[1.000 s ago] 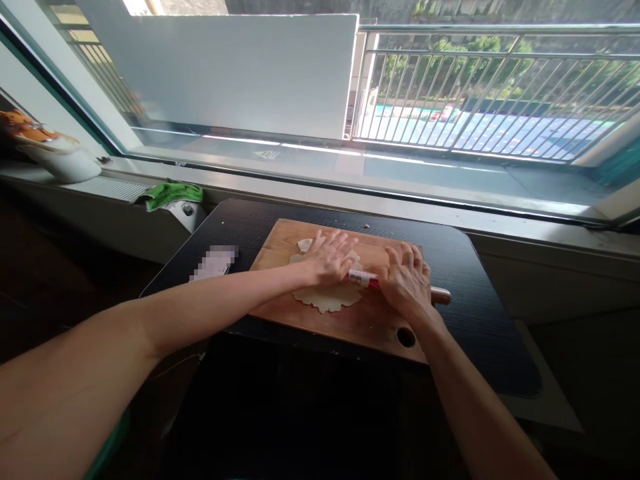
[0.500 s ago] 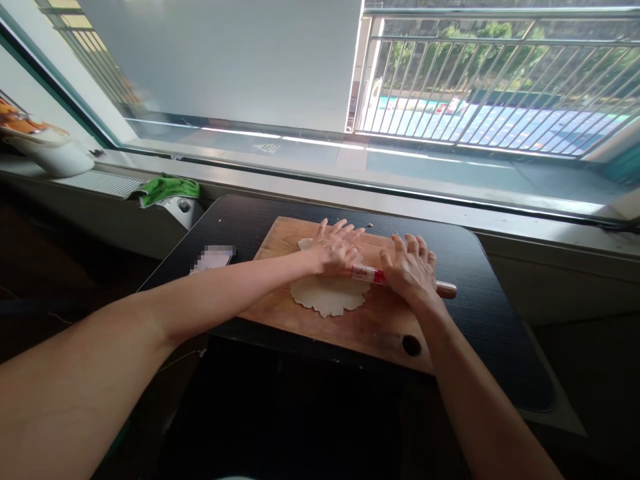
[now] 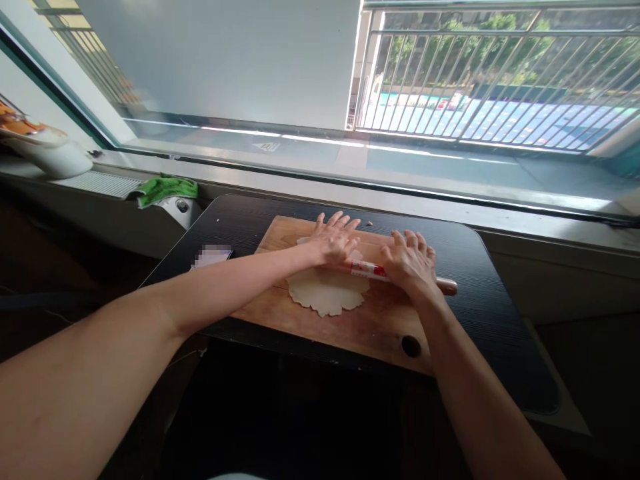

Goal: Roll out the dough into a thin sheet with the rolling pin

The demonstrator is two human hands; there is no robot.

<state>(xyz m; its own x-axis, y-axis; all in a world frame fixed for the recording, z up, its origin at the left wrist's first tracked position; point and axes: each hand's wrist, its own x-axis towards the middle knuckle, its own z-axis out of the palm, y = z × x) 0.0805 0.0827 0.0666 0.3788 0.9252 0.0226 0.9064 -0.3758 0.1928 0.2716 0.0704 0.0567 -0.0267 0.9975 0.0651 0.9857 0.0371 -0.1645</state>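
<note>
Pale cream, thin and ragged-edged, a flattened sheet of dough (image 3: 327, 293) lies on the middle-left part of a reddish-brown rectangular wooden board (image 3: 360, 327), the landmark for all places given here. A brown wooden rolling pin (image 3: 369, 269) with a red-and-white printed band crosses the board from side to side, its right end reaching past the board's right edge. Both hands are open, fingers spread and pointing to the board's far edge, laid over the pin rather than wrapped around it. The left hand (image 3: 334, 239) covers part of the sheet's far portion; the scalloped near portion lies bare on the board, nearer the person than either hand. The right hand (image 3: 410, 261) is over the board's right part, just beside the sheet. A dark round hole (image 3: 411, 346) marks the board's near right corner. Beneath the board is a black wood-grained worktop (image 3: 480, 300); left of the board, beyond the worktop's edge, lies a bright green cloth (image 3: 165, 189).
</note>
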